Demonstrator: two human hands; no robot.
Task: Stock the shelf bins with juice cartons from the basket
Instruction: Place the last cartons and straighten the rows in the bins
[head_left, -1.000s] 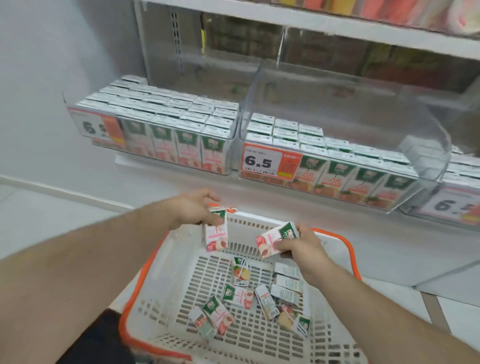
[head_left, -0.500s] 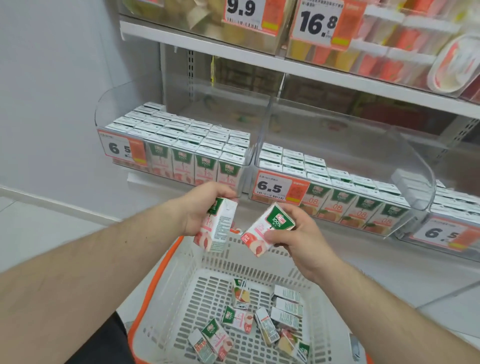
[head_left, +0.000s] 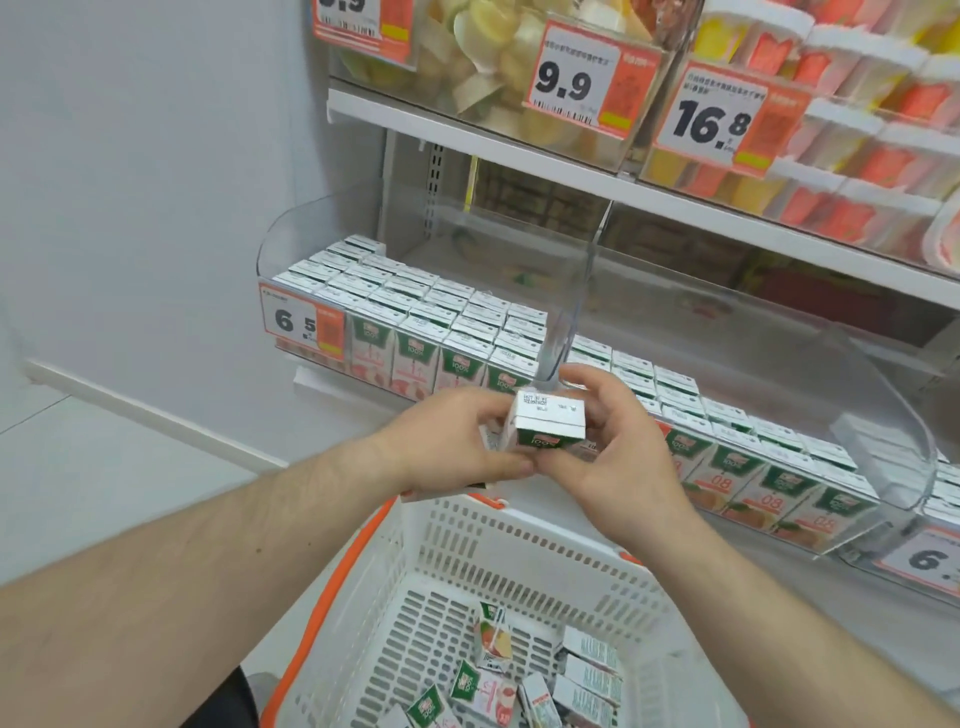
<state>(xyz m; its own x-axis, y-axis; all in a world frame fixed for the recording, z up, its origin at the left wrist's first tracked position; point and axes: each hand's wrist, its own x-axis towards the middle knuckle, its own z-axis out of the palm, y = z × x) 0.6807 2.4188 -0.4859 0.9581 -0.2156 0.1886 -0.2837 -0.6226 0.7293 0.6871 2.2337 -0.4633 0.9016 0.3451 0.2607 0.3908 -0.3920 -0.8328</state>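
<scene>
Both hands, left hand (head_left: 457, 447) and right hand (head_left: 618, 447), have lifted above the white slotted plastic basket (head_left: 519, 551). They now press their small green-and-white juice cartons (head_left: 549, 422) together, gripped tight. Shelving comes next, I think.

Both hands — left hand (head_left: 457, 447) & right hand (head_left: 613, 452) — curled, thumbs touching

Not much to report on the person, honestly: both forearms are bare right up to the frame edge, no sleeves showing, no watch, no bracelet or rings that I can spot on the left hand (head_left: 457, 441) or the right hand (head_left: 613, 447). There's a dark, blackish bit of clothing (head_left: 234, 701) at the bottom edge.
</scene>
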